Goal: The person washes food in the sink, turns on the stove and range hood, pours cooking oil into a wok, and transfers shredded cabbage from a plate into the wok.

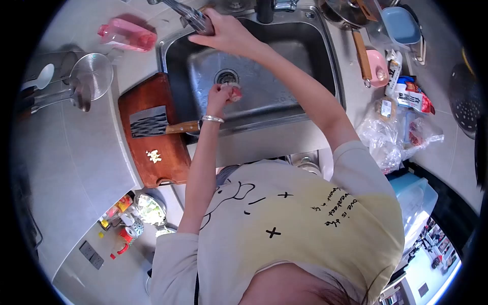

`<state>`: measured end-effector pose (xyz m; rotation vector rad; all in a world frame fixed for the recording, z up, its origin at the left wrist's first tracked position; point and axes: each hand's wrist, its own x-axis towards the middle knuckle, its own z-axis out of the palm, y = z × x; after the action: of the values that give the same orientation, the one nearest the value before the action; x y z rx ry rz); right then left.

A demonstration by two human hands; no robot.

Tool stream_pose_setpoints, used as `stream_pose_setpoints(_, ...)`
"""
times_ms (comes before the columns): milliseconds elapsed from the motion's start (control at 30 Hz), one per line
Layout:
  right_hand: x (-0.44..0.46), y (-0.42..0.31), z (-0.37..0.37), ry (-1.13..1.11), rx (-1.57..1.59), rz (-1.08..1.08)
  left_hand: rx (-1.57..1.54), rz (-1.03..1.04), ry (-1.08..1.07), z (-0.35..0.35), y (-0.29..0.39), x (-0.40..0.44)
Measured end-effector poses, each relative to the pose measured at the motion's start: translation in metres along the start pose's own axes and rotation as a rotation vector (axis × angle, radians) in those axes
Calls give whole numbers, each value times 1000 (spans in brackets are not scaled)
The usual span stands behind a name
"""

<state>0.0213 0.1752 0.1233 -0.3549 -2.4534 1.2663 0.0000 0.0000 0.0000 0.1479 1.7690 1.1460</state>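
Note:
My left hand (219,97), with a silver bangle at the wrist, is closed around a small pink and whitish piece of meat (235,93). It hangs over the metal sink (274,104), close to the drain (226,77). Reaching across to the sink's far left corner, my right hand (229,33) wraps around a shiny, cylindrical faucet spout (195,18). Left of the sink lies a wooden cutting board (175,152). On it rest a cleaver (150,122) with a wooden handle and a small heap of chopped pale pieces (153,156).
A pink bottle (129,35) lies behind the board, near a strainer (92,76) and ladles. To the right are a pan (351,12), a pink dish (376,68), a blue container (400,25) and plastic bags (381,137). A bowl of chopped greens (151,209) stands lower left.

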Motion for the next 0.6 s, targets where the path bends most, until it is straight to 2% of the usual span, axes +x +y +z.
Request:
stream_pose_setpoints(67,11,-40,-5,150,-37,-96,-216,-23,-62,-10,12,7)
stream_pose_setpoints(100,11,-54,-21,119,88,-74,-400,-46,-121,1,11,27)
stream_pose_setpoints(167,18,-87,-31,88,415,-61,-703,-68,-173,-21,7,57)
stream_pose_setpoints(200,26,-81,-21,160,414,-126,-764,-114,-29,-10,41,33)
stream_pose_setpoints(333,18,-75,-25,144,309,-146,-928,-60,-31,-26,71,40)
stream_pose_setpoints(400,21,-35,-3,17,868,-242,-931,-92,-35,-31,85,30)
stream_pose_setpoints(433,12,-4,0,117,734,-213,-930,-107,-41,-34,91,28)
stream_pose_setpoints(467,1,0,-2,262,816,-206,-1022,-73,-192,-40,85,40)
stream_pose_setpoints(500,-4,30,-4,402,694,-109,-991,-24,-183,-40,85,41)
stream_pose_setpoints(533,-16,48,-16,555,386,-17,-958,22,-173,-37,85,41)
stream_pose_setpoints(567,-28,68,-29,659,230,103,-923,66,-163,-37,84,41)
stream_pose_setpoints(600,-32,88,-40,875,221,103,-933,42,-154,-40,77,45)
